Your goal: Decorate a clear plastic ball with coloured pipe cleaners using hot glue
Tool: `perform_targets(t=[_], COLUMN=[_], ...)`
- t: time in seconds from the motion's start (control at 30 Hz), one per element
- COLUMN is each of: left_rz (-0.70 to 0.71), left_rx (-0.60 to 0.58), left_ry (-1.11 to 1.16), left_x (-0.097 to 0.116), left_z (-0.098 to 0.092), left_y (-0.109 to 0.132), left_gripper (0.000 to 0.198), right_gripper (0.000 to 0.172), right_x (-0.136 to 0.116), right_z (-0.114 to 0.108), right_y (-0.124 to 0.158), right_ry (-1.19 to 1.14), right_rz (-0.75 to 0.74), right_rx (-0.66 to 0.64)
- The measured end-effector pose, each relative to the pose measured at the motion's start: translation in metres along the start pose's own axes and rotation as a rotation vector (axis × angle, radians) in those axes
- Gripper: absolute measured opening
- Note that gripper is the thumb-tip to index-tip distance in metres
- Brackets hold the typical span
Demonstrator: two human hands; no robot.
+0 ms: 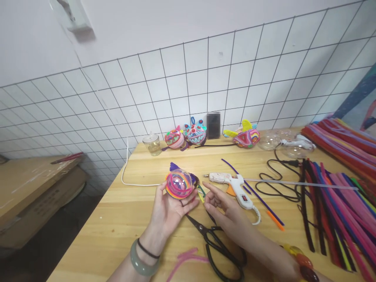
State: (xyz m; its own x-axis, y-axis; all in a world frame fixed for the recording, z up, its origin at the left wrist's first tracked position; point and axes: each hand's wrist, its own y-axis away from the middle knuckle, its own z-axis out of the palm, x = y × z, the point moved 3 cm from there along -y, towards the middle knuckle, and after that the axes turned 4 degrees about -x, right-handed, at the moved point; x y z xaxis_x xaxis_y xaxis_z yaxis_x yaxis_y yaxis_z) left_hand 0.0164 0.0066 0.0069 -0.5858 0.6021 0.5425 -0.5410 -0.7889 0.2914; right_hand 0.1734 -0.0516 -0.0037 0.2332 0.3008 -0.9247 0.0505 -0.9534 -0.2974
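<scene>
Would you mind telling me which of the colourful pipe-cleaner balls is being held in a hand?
The striped pink-and-orange ball at the table's front, cupped in the left hand. The three other decorated ones stand untouched in a row by the tiled wall.

- On my left hand (170, 209) side, I see bare fingers and no sleeve.
- Its wrist carries a pale grey-green bangle (142, 263) and a thin black band (147, 249).
- My right hand (227, 207) wears chunky amber and dark red beads (304, 263) at the wrist.
</scene>
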Motion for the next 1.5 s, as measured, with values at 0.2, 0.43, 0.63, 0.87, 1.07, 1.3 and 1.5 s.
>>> perform_targets(t=[0.2, 0.43, 0.63, 0.87, 1.07, 1.3, 1.5], left_rz=[0.199, 0.341, 0.407, 0.423, 0.439, 0.439, 0.430], left_rx=[0.045, -0.010, -0.011, 0.020, 0.028, 0.051, 0.072], left_ry=[-0.159, -0.323, -0.475, -0.568, -0.596, -0.599, -0.579], left_x=[-0.006, -0.011, -0.018, -0.023, -0.022, -0.021, -0.021], left_z=[-0.001, -0.003, -0.008, -0.010, -0.006, -0.007, -0.006], left_y=[0.001, 0.000, -0.002, -0.002, -0.001, -0.001, -0.001], left_gripper=[0.034, 0.038, 0.042, 0.044, 0.045, 0.044, 0.045], right_gripper=[0.043, 0.041, 0.047, 0.051, 0.045, 0.044, 0.048], right_x=[0.003, -0.003, -0.007, -0.012, -0.009, -0.010, -0.010], right_z=[0.001, 0.003, 0.002, 0.004, 0.004, 0.003, 0.004], right_y=[0.002, 0.004, 0.009, 0.009, 0.010, 0.010, 0.010], right_ry=[0.046, 0.144, 0.265, 0.385, 0.434, 0.436, 0.399], right_rz=[-0.027, -0.072, -0.199, -0.265, -0.278, -0.286, -0.243], right_rx=[-0.015, -0.056, -0.070, -0.071, -0.070, -0.067, -0.076])
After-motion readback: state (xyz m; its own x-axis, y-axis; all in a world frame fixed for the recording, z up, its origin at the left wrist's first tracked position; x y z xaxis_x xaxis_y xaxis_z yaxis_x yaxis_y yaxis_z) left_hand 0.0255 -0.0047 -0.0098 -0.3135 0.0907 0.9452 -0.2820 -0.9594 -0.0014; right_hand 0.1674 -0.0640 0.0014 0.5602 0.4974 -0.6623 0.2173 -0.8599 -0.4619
